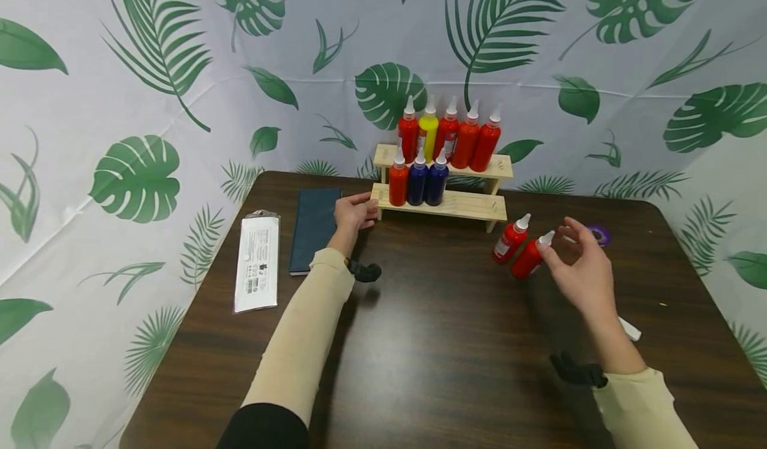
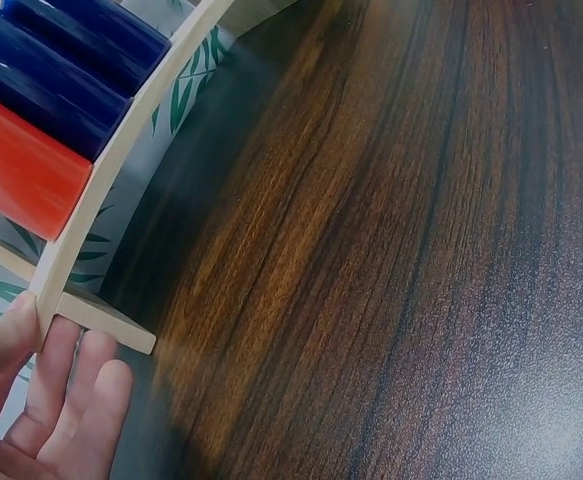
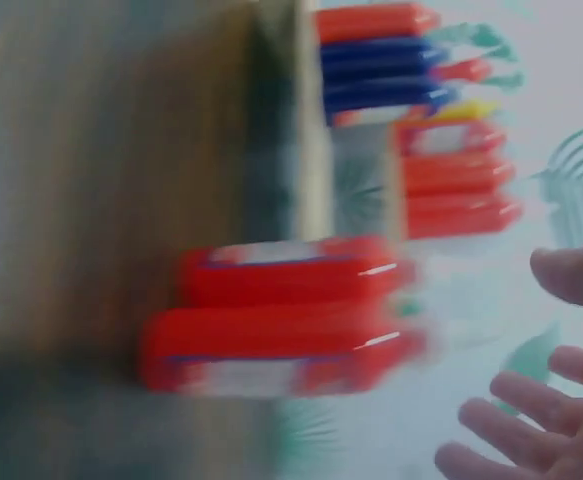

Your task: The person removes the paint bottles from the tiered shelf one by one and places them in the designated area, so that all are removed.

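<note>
The left hand pinches the left end of the wooden stand's lower step, thumb on one side and fingertips on the other. The right hand has its thumb and fingers spread apart and grips nothing; it hovers just beside the nozzle of the nearer red bottle. That bottle stands on the table next to a second red bottle, both just off the stand's right end.

On the lower step, toward its left, are an orange-red bottle and two dark blue bottles. The upper step holds five more — a yellow bottle second from the left, the others red.

Farther out, a purple ring lies behind the right hand, and a white object is partly hidden by that wrist. Left of the left hand are a dark blue book and a white packet. A leaf-print cloth hangs behind.
</note>
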The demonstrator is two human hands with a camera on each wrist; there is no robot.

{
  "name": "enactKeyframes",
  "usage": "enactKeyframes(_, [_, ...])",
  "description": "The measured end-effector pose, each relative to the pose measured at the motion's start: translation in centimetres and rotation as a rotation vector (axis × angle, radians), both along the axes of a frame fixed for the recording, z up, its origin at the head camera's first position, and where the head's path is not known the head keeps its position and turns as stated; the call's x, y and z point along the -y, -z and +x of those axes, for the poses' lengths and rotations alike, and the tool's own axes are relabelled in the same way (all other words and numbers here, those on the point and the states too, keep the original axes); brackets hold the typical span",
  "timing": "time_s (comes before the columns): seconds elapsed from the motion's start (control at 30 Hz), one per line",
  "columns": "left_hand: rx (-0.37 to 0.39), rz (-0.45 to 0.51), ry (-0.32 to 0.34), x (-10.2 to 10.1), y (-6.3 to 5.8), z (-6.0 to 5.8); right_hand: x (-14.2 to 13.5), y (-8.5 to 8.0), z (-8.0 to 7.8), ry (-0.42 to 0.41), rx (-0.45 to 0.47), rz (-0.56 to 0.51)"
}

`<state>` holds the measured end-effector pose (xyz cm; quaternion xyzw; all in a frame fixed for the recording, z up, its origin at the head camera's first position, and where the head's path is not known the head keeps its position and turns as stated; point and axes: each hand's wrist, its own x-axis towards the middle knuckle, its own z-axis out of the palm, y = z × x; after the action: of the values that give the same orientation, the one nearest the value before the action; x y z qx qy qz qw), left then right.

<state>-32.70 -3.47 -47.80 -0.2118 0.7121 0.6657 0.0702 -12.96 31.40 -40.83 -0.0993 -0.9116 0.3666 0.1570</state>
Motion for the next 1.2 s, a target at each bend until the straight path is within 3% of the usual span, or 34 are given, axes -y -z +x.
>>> enactKeyframes(0.17, [0.004, -0.004, -0.001, 0.1, -0.2, 0.3, 2.2, -3.9, -0.5, 0.015, -0.13, 0.153])
enactKeyframes(0.33, [0.001, -0.003, -0.013, 0.3, -0.1, 0.6, 5.4, -5.3, -3.0, -0.11, -0.159, 0.252])
enactKeyframes(0.47, [-0.004, 0.003, -0.012, 0.5, 0.0, 0.6, 7.6, -4.7, -6.4, -0.223, -0.085, 0.248])
enactKeyframes(0.6, [0.008, 0.004, -0.017, 0.5, 0.2, 0.4, 9.2, -3.5, -10.1, -0.311, 0.011, 0.158])
enactKeyframes(0.77, [0.004, -0.001, -0.013, 0.3, 0.1, 0.0, 10.5, -1.5, -13.7, -0.294, 0.051, 0.002])
enactKeyframes(0.97, [0.013, -0.004, -0.022, 0.0, 0.0, -0.2, 12.0, 0.7, -15.6, -0.216, 0.052, -0.126])
enactKeyframes(1.2, [0.004, 0.006, -0.013, 0.2, -0.1, -0.1, 12.7, 1.7, -16.4, -0.17, 0.041, -0.156])
